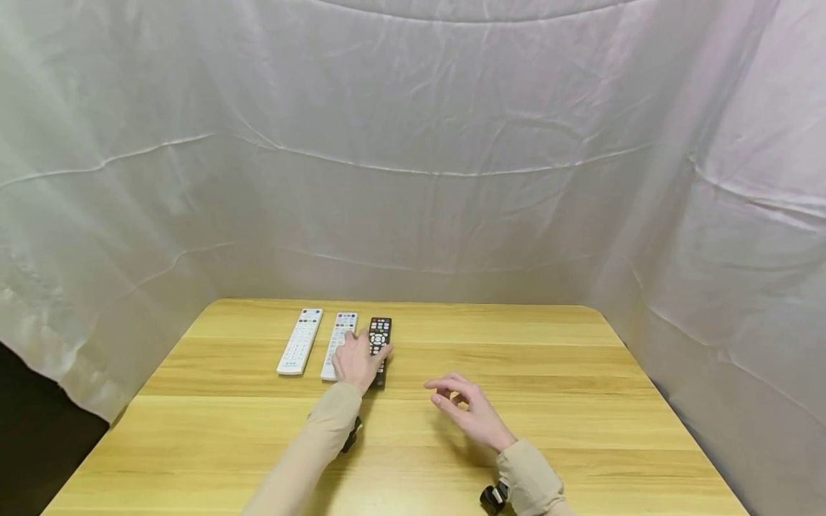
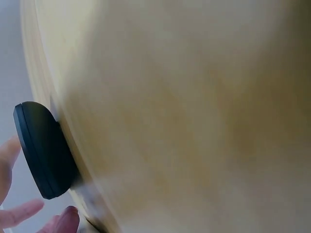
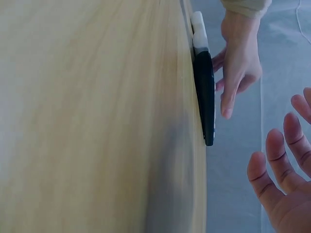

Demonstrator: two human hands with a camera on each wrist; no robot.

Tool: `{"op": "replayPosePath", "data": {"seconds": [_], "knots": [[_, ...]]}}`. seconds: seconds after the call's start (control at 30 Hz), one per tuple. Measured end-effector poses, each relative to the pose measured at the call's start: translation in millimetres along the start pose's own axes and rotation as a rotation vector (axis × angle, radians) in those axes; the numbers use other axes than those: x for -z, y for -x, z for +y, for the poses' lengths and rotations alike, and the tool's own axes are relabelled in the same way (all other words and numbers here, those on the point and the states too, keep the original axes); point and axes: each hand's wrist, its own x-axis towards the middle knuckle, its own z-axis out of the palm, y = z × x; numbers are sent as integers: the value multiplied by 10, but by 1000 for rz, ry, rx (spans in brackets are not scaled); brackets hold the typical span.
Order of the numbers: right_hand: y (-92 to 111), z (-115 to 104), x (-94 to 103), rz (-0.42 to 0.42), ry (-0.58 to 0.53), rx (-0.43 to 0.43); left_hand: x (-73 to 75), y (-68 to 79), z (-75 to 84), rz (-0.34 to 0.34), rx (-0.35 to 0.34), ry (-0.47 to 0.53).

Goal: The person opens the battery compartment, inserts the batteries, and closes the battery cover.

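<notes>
Three remote controls lie side by side on the wooden table (image 1: pixel 258 444). A white remote (image 1: pixel 300 342) is leftmost, another white remote (image 1: pixel 333 349) is in the middle, and a black remote (image 1: pixel 381 331) is on the right. My left hand (image 1: pixel 356 360) is over the middle white remote and the black one, covering parts of both, thumb extended across the black one. Seen from the right wrist, that left hand (image 3: pixel 241 63) is just above the black remote (image 3: pixel 206 97); contact is unclear. My right hand (image 1: pixel 473 413) hovers right of the remotes, fingers loosely bent, holding nothing.
Pale grey curtains (image 1: pixel 426 215) hang behind the table and along both sides. A dark area (image 1: pixel 39 437) shows at the lower left. A dark band with a small device (image 1: pixel 494 497) is at the right wrist.
</notes>
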Motion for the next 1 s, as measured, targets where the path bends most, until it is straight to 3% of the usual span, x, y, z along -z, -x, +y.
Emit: {"op": "replayPosePath", "data": {"seconds": [0.53,0.8,1.0], "knots": [[58,85,205,-4,90,-19,156,216,57,112,-249,115],[78,120,365,-28,170,-7,306,327,44,175,-360,133],[103,175,463,-38,225,13,381,395,-11,241,-416,80]]}}
